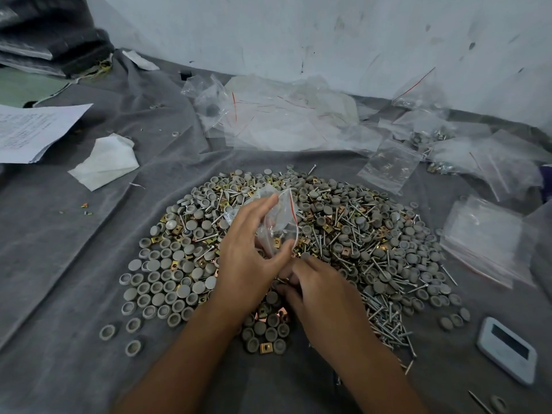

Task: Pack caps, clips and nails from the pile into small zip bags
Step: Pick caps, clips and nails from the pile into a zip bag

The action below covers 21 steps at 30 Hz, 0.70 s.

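A wide pile [343, 234] of grey round caps, brass square clips and silver nails lies on a grey cloth [74, 264]. My left hand [248, 255] holds a small clear zip bag [279, 219] with a red seal line above the pile's middle, thumb and fingers round its lower part. A few pieces show inside the bag. My right hand [316, 291] is just below it with curled fingers down among the caps and clips; whether it holds any piece is hidden.
Empty zip bags [283, 115] lie heaped at the back, filled bags [442, 132] at the back right, and a flat stack [490, 237] at the right. A white device [506, 351] sits near right. Papers [33, 130] and a tissue [107, 159] lie left.
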### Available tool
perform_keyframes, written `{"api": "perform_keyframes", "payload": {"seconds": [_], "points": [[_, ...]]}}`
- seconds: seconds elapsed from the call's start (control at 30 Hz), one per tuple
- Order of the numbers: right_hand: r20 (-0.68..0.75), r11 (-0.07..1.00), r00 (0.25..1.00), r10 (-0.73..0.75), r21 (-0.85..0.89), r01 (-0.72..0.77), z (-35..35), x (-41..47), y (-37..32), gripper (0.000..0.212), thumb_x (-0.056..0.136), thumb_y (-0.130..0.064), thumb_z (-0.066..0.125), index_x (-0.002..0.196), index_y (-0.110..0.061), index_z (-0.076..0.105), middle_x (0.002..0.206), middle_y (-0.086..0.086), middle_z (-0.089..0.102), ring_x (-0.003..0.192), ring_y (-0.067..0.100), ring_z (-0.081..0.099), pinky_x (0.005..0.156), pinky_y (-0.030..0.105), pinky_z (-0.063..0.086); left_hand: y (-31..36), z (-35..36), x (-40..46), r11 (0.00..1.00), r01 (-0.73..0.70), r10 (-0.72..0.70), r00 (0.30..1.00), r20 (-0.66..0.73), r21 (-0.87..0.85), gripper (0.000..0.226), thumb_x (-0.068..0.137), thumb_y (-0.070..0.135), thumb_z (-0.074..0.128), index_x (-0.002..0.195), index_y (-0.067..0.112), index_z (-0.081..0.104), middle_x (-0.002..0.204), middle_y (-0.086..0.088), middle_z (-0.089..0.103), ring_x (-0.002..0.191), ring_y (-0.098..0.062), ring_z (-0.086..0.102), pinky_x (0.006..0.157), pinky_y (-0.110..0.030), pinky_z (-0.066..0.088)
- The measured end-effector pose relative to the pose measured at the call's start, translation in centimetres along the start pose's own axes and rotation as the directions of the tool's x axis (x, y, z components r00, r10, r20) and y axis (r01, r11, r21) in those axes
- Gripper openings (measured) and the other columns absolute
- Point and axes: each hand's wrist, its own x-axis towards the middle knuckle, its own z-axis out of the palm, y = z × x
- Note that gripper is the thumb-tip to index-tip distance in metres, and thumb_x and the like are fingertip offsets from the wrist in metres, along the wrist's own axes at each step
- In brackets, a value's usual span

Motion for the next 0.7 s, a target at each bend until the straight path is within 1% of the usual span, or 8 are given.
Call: {"api": "perform_keyframes", "payload": {"seconds": [0.1,0.2,0.3,0.37,0.43,0.5,0.6,0.7], "points": [[-0.019,1.0,1.0,0.011,0.017,-0.011,0.1,0.2,0.2,0.006,0.098,-0.032,0.057,0.104,-0.034,0.057,0.103,-0.016,0.054,0.094,0.008,0.055,0.073,0.03,0.049,-0.1,0.1,0.0,1.0,-0.005,0.005,1.0,-0.009,-0.006,0.065,0.083,0.021,0.079,0.142,0.02,0.051,0.137,0.017,0.048,0.13,-0.012,0.05,0.092,-0.046,0.055],[-0.056,0.993,0.997,0.047,0.113,-0.04,-0.3,0.4,0.8,0.003,0.099,-0.031,0.056,0.099,-0.033,0.059,0.097,-0.017,0.056,0.088,0.004,0.055,0.072,0.03,0.049,0.0,0.0,0.0,1.0,0.0,0.0,1.0,0.004,-0.011,0.066,0.083,0.023,0.078,0.143,0.023,0.05,0.138,0.02,0.046,0.13,-0.012,0.05,0.093,-0.045,0.055],[-0.208,0.948,0.972,0.113,0.316,-0.042,-1.7,0.7,1.4,0.004,0.099,-0.029,0.058,0.099,-0.032,0.061,0.091,-0.018,0.061,0.083,-0.001,0.058,0.07,0.021,0.047,0.1,-0.1,0.0,1.0,-0.016,0.016,1.0,0.017,-0.002,0.067,0.084,0.027,0.077,0.144,0.026,0.047,0.138,0.03,0.041,0.129,-0.009,0.049,0.093,-0.043,0.055],[-0.329,0.925,0.94,0.094,0.378,0.039,-2.7,1.1,1.1,0.005,0.099,-0.028,0.057,0.1,-0.029,0.062,0.088,-0.018,0.062,0.083,0.0,0.061,0.067,0.013,0.044,0.2,-0.1,0.0,1.0,-0.023,0.022,1.0,0.017,0.009,0.067,0.084,0.028,0.077,0.144,0.028,0.047,0.137,0.034,0.039,0.129,-0.008,0.049,0.093,-0.043,0.056],[-0.405,0.919,0.914,0.026,0.37,0.138,-3.3,1.8,0.2,0.007,0.1,-0.026,0.057,0.103,-0.023,0.063,0.089,-0.017,0.063,0.083,0.0,0.061,0.069,0.009,0.043,0.2,-0.1,0.0,1.0,-0.025,0.025,1.0,0.018,0.019,0.067,0.084,0.029,0.077,0.144,0.027,0.047,0.137,0.032,0.04,0.128,-0.01,0.05,0.091,-0.043,0.056],[-0.431,0.93,0.902,-0.039,0.314,0.19,-3.5,2.6,-0.3,0.011,0.099,-0.027,0.059,0.105,-0.019,0.064,0.093,-0.013,0.065,0.085,0.001,0.061,0.072,0.013,0.045,0.2,-0.1,0.0,1.0,-0.021,0.021,1.0,0.016,0.023,0.067,0.085,0.029,0.077,0.144,0.026,0.048,0.137,0.028,0.042,0.129,-0.011,0.05,0.092,-0.045,0.056],[-0.346,0.982,0.936,-0.07,0.14,0.125,-3.5,3.9,-0.2,0.015,0.095,-0.029,0.064,0.109,-0.023,0.064,0.096,-0.013,0.062,0.086,0.004,0.058,0.071,0.02,0.046,0.3,-0.1,-0.1,0.999,-0.031,0.031,0.999,0.007,0.005,0.065,0.085,0.028,0.076,0.144,0.022,0.049,0.137,0.024,0.045,0.128,-0.012,0.051,0.091,-0.046,0.056],[-0.354,0.982,0.935,-0.015,0.171,0.081,-3.5,4.1,0.4,0.016,0.093,-0.029,0.068,0.109,-0.029,0.064,0.093,-0.017,0.059,0.082,0.001,0.055,0.067,0.021,0.045,0.5,-0.2,0.1,0.999,-0.035,0.035,0.999,0.002,0.0,0.064,0.085,0.033,0.073,0.143,0.023,0.049,0.137,0.029,0.042,0.127,-0.01,0.051,0.091,-0.044,0.056]]}}
